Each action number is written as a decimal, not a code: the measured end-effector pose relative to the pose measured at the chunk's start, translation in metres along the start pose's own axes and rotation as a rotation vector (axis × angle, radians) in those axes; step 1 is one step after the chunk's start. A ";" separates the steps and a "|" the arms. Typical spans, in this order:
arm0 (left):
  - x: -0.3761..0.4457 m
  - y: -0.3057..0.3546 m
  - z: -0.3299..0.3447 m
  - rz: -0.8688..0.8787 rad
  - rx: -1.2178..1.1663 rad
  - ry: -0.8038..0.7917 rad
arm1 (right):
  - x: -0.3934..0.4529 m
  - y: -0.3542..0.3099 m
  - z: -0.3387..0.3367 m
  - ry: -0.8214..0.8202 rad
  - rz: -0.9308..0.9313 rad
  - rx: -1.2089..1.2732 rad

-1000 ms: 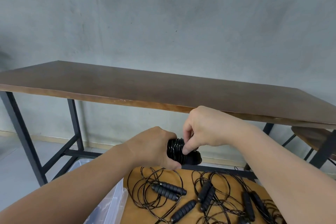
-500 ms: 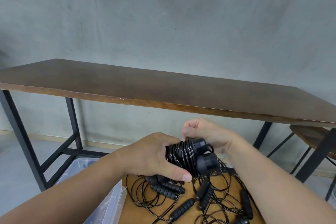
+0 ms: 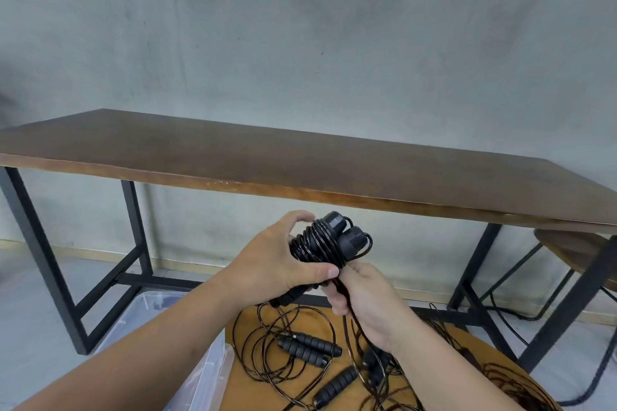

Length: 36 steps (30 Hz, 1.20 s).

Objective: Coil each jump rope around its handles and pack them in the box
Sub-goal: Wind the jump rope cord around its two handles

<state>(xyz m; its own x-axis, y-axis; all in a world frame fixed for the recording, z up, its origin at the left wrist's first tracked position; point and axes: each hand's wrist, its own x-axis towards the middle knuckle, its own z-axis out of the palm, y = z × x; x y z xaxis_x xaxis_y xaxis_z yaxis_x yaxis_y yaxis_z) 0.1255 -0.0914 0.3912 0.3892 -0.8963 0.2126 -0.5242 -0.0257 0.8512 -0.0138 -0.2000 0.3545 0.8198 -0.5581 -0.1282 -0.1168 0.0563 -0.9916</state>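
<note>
we held the bundle [image 3: 320, 245], a rope wound round its two handles, up in front of us, above the stool [image 3: 434, 374] and below the edge of the long table [image 3: 300, 160]. our left hand [image 3: 277, 264] was wrapped round the coiled part, thumb laid across the front of the turns and fingers curled over the top. our right hand [image 3: 362, 294] sat just under it, closed round the last free length of cord [image 3: 349, 317], which ran down from the bundle through the fist toward the stool. the two handle ends stuck out side by side at the top right of the bundle.

we judged this rope nearly coiled, with only that tail left to wind on or tuck in. it was not yet packed.

much was left. on the stool lay loose ropes [image 3: 283, 344] in tangled loops, with at least two pairs of ribbed handles plain to see and more part-hidden under our right arm; how many ropes in all we could not tell. the clear box [image 3: 213, 360] stood on the floor just left of the stool, under our left forearm; whether anything lay inside we could not tell, since the arm covered most of it.
</note>
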 end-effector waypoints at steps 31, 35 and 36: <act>-0.003 -0.012 0.035 0.162 1.031 -0.030 | -0.039 -0.047 -0.009 0.142 -0.344 -1.214; -0.006 -0.009 0.041 0.190 1.004 0.018 | -0.039 -0.049 -0.016 0.136 -0.324 -1.044; -0.007 -0.009 0.042 0.203 0.995 0.029 | -0.039 -0.050 -0.018 0.120 -0.306 -1.012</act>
<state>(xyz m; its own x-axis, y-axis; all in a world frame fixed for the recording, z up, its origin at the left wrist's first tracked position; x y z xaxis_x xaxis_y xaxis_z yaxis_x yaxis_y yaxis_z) 0.0956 -0.1037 0.3622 0.2335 -0.9142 0.3313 -0.9700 -0.2425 0.0147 -0.0501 -0.1954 0.4091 0.8389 -0.5133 0.1810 -0.3724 -0.7838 -0.4969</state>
